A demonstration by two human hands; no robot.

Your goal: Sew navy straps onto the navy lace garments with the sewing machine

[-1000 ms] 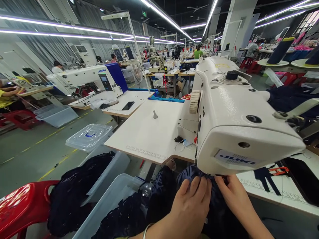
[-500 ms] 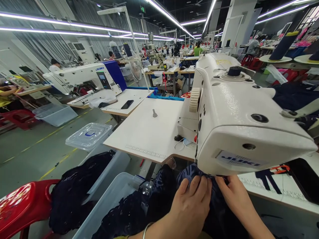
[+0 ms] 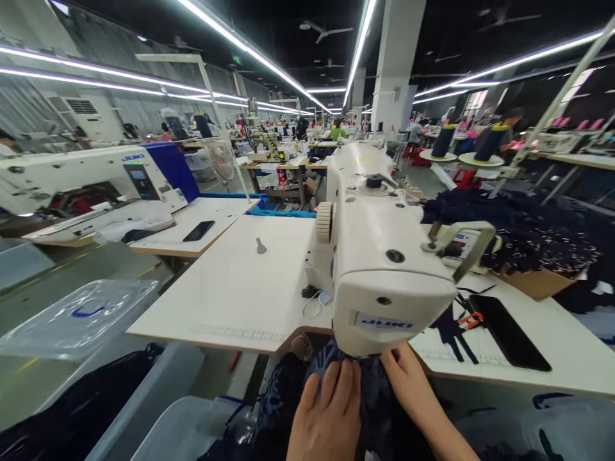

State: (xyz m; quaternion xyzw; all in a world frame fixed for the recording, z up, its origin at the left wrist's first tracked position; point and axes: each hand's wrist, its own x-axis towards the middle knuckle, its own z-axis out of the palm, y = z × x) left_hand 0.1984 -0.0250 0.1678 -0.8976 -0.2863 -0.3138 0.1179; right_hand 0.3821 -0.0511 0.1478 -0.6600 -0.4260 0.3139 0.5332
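A white JUKI sewing machine stands on a white table right in front of me. Dark blue patterned fabric lies under its head at the table's front edge. My left hand rests flat on that fabric, fingers stretched toward the machine. My right hand lies on the fabric just right of it, its fingertips hidden under the machine head.
A black phone and orange snips lie right of the machine, with a heap of dark fabric behind. Clear plastic bins with dark cloth stand at lower left. Another JUKI machine and other workers are farther off.
The view has swung right and pulled back, so the machine looks smaller and the red stool has left the frame. Both hands stay on the fabric under the machine head.
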